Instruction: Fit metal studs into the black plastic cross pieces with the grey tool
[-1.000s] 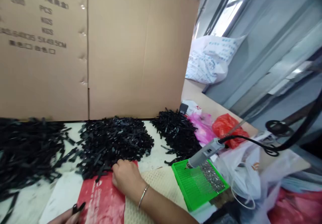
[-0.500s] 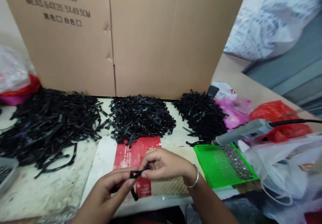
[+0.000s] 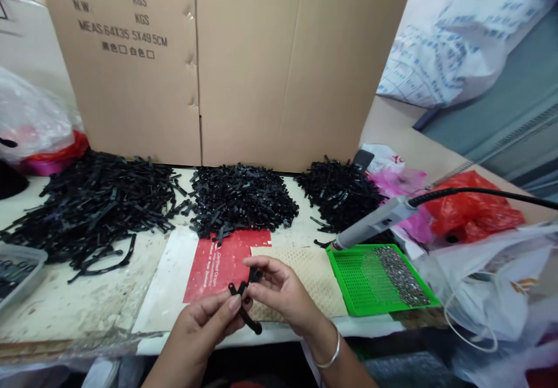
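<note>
Between my two hands, above the front of the table, is a small black jointed plastic part point(image 3: 250, 320) with a curved arm that hangs down to the right. My left hand point(image 3: 213, 318) pinches it between thumb and fingers. The thumb and fingers of my right hand point(image 3: 279, 286) close on its upper end, where a short dark piece sticks up; the exact joint is partly hidden by the fingers. Beneath lie a red and white printed sheet point(image 3: 204, 271) and a beige textured mat point(image 3: 305, 269).
Black plastic parts lie in a left heap point(image 3: 108, 202), a middle heap point(image 3: 244, 199) and a right heap point(image 3: 340, 193). A grey corded electric screwdriver point(image 3: 375, 222) rests by a green tray point(image 3: 342, 289) of small metal pieces. Behind stands a large carton point(image 3: 283, 68); a clear tub point(image 3: 39, 257) is at left.
The part has turned in my fingers, and its curved arm now shows more fully. My right hand's fingers have lifted and spread slightly. The view has shifted; the screwdriver sits at a steeper angle.
</note>
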### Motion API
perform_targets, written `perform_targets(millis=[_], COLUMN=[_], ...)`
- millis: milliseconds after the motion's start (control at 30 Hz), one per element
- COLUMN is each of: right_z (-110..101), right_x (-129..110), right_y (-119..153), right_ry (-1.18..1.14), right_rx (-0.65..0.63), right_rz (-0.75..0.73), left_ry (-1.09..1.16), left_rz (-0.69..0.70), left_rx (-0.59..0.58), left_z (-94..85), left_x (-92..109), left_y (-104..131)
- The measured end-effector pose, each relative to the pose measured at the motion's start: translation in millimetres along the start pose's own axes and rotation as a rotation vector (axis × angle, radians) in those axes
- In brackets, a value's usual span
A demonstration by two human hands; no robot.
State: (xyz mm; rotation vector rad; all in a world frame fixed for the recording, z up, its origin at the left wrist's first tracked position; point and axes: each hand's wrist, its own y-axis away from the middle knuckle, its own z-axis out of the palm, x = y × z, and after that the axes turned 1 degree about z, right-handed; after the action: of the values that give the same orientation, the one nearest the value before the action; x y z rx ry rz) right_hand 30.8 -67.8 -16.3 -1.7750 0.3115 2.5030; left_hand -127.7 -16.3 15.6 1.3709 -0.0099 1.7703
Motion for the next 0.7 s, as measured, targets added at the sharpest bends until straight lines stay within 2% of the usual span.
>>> perform_targets(millis=[133,267,467,700], right_z=[-5,-11,-9,-7], right_x=[-1,-13,-25,-27], right_y=[8,12,11,8], right_ry=[0.013,0.016,0.017,0.038], right_rx=[0.104,0.155,0.016,-0.033], right_rz=[-0.034,-0.045,-0.014,0.007], left_ry=[-0.036,-0.174,-0.188,-0.185], left_rz=[0.028,0.062,-0.074,-0.141], left_rx=[0.025,0.079,-0.080,-0.128], left_z=[3.4,-1.4,3.5,11.3], left_x=[-4,4,8,9], left_y=[3,7,15,16])
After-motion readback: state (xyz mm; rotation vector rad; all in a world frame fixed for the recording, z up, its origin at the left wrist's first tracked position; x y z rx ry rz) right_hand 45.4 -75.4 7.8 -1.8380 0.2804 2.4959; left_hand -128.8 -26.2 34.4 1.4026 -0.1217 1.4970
